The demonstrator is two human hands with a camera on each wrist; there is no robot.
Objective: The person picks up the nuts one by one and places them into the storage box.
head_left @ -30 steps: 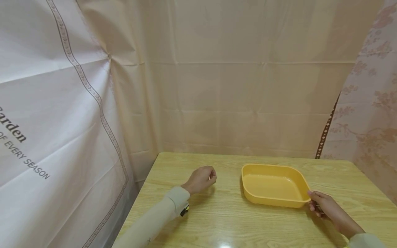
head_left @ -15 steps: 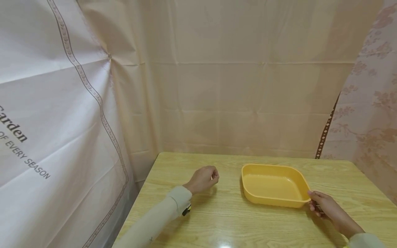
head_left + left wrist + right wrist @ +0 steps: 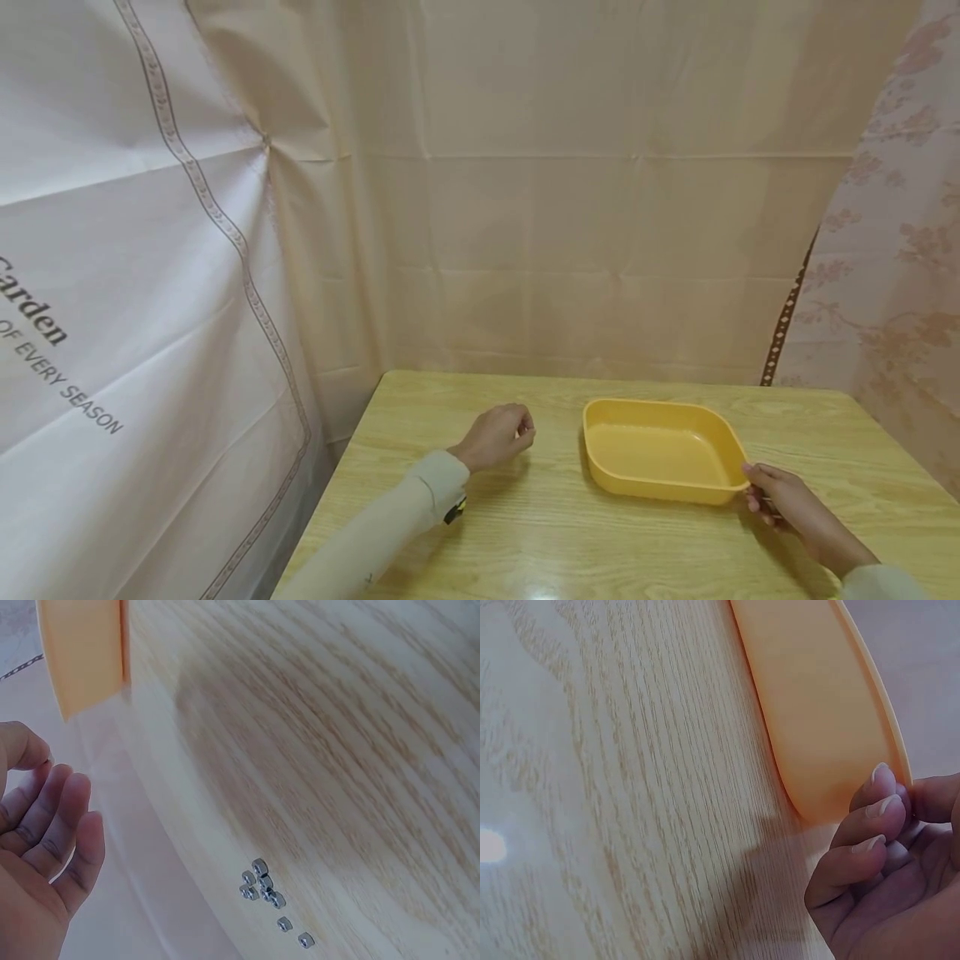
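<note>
A shallow yellow plastic tray (image 3: 652, 454) with rounded corners sits on the wooden table. My right hand (image 3: 795, 504) pinches the tray's near right corner; the right wrist view has the thumb on one side of the rim and the fingers (image 3: 859, 825) on the other. Left of the tray, my left hand (image 3: 491, 437) hovers over the table, thumb and index fingertips together. Between those tips it pinches a tiny thing, apparently a nut, almost wholly hidden. Several small metal nuts (image 3: 265, 883) lie loosely clustered on the table in the left wrist view; the head view does not show them.
The light wooden table (image 3: 480, 542) has a rounded far left corner. Behind it hangs a beige cloth (image 3: 570, 250). A white printed cloth (image 3: 150, 333) is at the left, and a flowered one (image 3: 900, 275) at the right.
My left hand has shifted slightly to the right, towards the tray, with thumb and index finger still together. The right hand and the tray stay where they were.
</note>
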